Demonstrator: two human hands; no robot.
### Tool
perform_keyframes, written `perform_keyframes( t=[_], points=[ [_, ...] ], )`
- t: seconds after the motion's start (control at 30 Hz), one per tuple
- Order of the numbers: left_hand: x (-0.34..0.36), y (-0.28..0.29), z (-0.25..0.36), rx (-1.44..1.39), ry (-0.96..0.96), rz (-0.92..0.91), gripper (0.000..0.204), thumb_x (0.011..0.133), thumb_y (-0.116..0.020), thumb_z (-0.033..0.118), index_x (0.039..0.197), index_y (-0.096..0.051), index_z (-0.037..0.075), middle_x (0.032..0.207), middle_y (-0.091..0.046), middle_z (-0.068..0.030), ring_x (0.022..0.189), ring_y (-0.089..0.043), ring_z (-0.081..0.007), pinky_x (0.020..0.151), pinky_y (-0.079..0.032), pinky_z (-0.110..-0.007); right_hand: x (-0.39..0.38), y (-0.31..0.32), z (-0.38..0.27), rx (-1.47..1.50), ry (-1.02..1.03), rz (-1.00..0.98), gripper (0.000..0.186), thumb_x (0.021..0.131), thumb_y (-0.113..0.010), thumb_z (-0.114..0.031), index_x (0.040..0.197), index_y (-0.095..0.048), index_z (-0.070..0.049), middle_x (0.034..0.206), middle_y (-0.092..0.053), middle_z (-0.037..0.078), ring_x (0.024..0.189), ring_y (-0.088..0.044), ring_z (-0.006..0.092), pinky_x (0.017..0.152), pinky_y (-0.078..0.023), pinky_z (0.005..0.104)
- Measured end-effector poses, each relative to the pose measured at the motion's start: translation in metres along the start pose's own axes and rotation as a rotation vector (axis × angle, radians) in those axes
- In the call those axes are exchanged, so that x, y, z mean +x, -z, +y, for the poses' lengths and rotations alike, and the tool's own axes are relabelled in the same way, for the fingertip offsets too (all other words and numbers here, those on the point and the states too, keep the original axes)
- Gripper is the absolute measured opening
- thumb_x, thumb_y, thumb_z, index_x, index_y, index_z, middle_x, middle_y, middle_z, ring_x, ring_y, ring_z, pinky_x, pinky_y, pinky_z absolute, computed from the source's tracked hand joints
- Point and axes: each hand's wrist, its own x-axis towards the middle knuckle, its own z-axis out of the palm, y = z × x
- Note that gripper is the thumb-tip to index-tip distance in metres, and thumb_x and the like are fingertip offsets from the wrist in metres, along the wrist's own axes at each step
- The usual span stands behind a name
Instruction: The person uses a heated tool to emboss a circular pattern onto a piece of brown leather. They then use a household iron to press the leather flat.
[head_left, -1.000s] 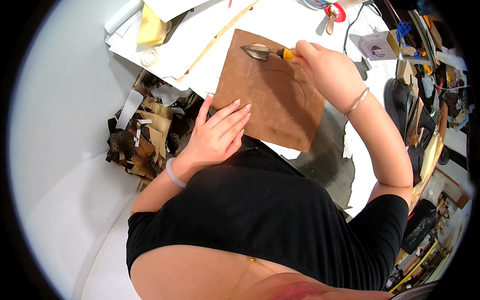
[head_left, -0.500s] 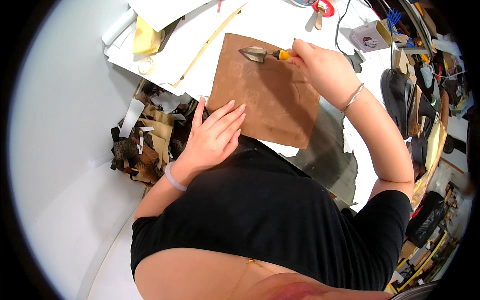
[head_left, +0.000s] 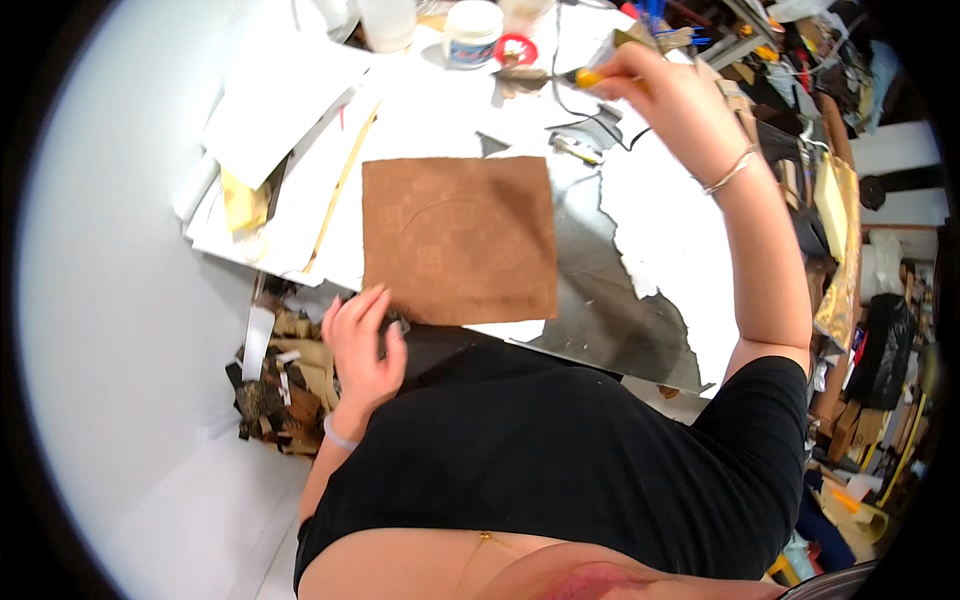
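Note:
A square brown sheet (head_left: 430, 285), probably leather or fabric, lies on the table with a faint curved line on it. Beside its near left corner is my left hand (head_left: 362, 345), fingers loosely spread and holding nothing; whether the fingertips touch the sheet I cannot tell. My right hand (head_left: 645, 90) is raised beyond the sheet, closed around the yellow handle of a small trowel-shaped tool (head_left: 590, 78). The tool's pointed metal head is blurred and points left, just in front of a red lid (head_left: 516, 48).
A white jar (head_left: 472, 35) and a translucent cup (head_left: 386, 22) stand at the back. A black cord (head_left: 557, 90) curves past the tool. Paper sheets (head_left: 285, 90) and a yellow block (head_left: 243, 200) lie at left. A cutter (head_left: 577, 150) rests right of the sheet. Scraps (head_left: 290, 400) fill the space below left.
My right hand has lifted the trowel-shaped tool off the brown sheet, toward the red lid. My left hand has slid back from the sheet to its near corner. The view has shifted.

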Motion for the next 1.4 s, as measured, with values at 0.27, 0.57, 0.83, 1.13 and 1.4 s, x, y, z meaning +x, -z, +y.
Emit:
perform_keyframes(
  t=[0.27,0.57,0.83,1.13,1.4],
  points=[
    [-0.039,-0.026,-0.025,-0.696,0.866,0.213,0.016,0.112,-0.059,0.017,0.117,-0.058,0.002,0.107,-0.056,-0.0045,0.099,-0.055,-0.0152,0.094,-0.047,-0.031,0.028,0.081,0.112,-0.404,-0.230,-0.063,0.012,0.102,-0.068,-0.018,0.105,-0.072,-0.006,0.086,-0.074,0.008,0.072,-0.066,0.0225,0.071,-0.053,0.0360],
    [-0.016,-0.027,-0.001,-1.067,1.041,-0.033,0.036,0.113,-0.057,0.037,0.120,-0.065,0.002,0.112,-0.071,-0.0075,0.102,-0.068,-0.0148,0.093,-0.051,-0.030,0.120,0.010,0.126,-0.633,-0.105,-0.396,0.032,0.089,-0.072,-0.034,0.102,-0.082,-0.007,0.099,-0.079,0.019,0.093,-0.075,0.0395,0.087,-0.059,0.0495],
    [-0.007,-0.032,0.005,-1.183,1.059,0.055,0.023,0.111,-0.065,0.029,0.112,-0.065,0.005,0.105,-0.069,-0.0040,0.097,-0.067,-0.0135,0.089,-0.052,-0.029,0.135,-0.014,0.143,-0.788,0.128,-0.481,0.031,0.094,-0.077,-0.029,0.118,-0.080,-0.010,0.107,-0.077,0.018,0.099,-0.074,0.0360,0.086,-0.059,0.0467],
    [0.000,-0.045,0.002,-1.193,1.161,0.145,0.023,0.105,-0.075,0.029,0.100,-0.067,0.008,0.093,-0.067,-0.0011,0.086,-0.066,-0.0112,0.080,-0.052,-0.027,0.070,-0.002,0.085,-0.353,-0.204,0.156,0.035,0.097,-0.073,-0.025,0.122,-0.075,0.000,0.119,-0.071,0.024,0.112,-0.069,0.0370,0.097,-0.055,0.0441],
    [-0.001,-0.039,-0.001,-1.280,1.142,0.362,0.059,0.106,-0.071,0.043,0.139,-0.054,-0.003,0.138,-0.059,-0.0155,0.124,-0.059,-0.0251,0.104,-0.050,-0.041,-0.134,-0.147,-0.054,0.085,0.410,0.039,0.054,0.100,-0.072,-0.034,0.143,-0.061,-0.005,0.152,-0.059,0.018,0.138,-0.059,0.0375,0.118,-0.046,0.0468]
  ],
)
